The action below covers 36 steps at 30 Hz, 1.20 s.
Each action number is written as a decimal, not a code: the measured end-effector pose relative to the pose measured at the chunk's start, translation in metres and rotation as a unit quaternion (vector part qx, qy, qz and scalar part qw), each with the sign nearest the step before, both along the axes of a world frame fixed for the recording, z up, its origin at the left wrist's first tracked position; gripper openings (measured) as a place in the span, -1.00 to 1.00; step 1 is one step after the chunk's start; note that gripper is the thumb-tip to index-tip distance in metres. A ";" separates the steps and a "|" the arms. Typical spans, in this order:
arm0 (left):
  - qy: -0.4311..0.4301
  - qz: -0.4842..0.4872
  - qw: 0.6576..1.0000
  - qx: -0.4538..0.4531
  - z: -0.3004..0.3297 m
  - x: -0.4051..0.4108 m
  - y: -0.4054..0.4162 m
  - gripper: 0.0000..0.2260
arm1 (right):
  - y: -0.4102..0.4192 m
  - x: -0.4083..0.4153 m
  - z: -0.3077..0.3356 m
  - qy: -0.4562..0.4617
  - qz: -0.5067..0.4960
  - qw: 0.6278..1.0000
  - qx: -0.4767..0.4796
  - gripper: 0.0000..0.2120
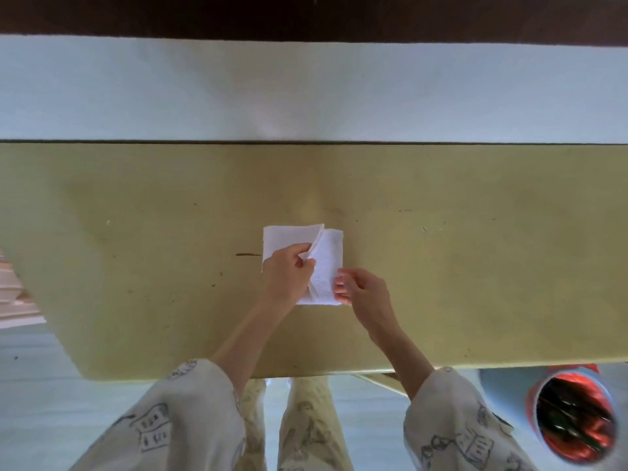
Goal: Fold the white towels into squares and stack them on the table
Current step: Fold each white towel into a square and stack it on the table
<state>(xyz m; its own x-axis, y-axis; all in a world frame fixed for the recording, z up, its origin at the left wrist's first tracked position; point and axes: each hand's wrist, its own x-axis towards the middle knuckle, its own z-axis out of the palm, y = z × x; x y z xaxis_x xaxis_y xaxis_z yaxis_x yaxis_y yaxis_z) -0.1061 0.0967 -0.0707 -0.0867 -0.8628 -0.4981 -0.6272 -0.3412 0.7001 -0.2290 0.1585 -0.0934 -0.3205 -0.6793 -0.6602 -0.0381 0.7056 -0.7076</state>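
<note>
One white towel (326, 263) lies partly folded in the middle of the yellow-green table (136, 232). My left hand (287, 273) pinches the edge of its upper layer between thumb and fingers and holds that flap lifted over the left half. My right hand (360, 290) touches the towel's lower right edge with loosely bent fingertips. The towel's lower left corner is hidden under my left hand. No other towel is in view.
The table's far edge meets a pale wall. A red bin (574, 423) with dark contents stands on the floor at the lower right, beside the table's near edge. Pink steps or boards (13, 300) show at the left edge.
</note>
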 end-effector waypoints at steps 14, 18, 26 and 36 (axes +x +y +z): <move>-0.029 -0.106 0.994 0.010 -0.016 -0.030 0.012 -0.81 | -0.002 -0.006 -0.005 -0.028 0.013 0.999 0.021 -0.74; 0.014 -0.104 0.994 0.007 -0.014 -0.016 0.015 -0.67 | -0.003 -0.004 -0.006 0.004 0.026 0.999 0.026 -0.78; -0.043 -0.055 0.991 -0.111 -0.019 0.048 0.028 -0.72 | -0.011 -0.002 -0.001 0.049 0.023 0.998 0.042 -0.81; -0.113 -0.208 0.960 -0.152 -0.030 0.064 0.050 -0.65 | -0.006 0.006 0.000 0.216 0.092 0.972 -0.024 -0.82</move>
